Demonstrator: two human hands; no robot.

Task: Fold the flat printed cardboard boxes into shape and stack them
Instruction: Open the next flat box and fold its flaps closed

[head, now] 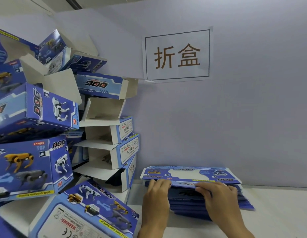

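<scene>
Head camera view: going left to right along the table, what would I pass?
Pile of folded boxes → left hand → right hand, both gripping the near edge of the stack of flat boxes.

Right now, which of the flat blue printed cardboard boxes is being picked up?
The topmost flat blue printed cardboard box on the pile: both hands lift its near edge, left hand, right hand; the rest lie flat beneath.

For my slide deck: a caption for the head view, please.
Both hands, left hand and right hand, lift the top flat box beside piled folded boxes.
</scene>
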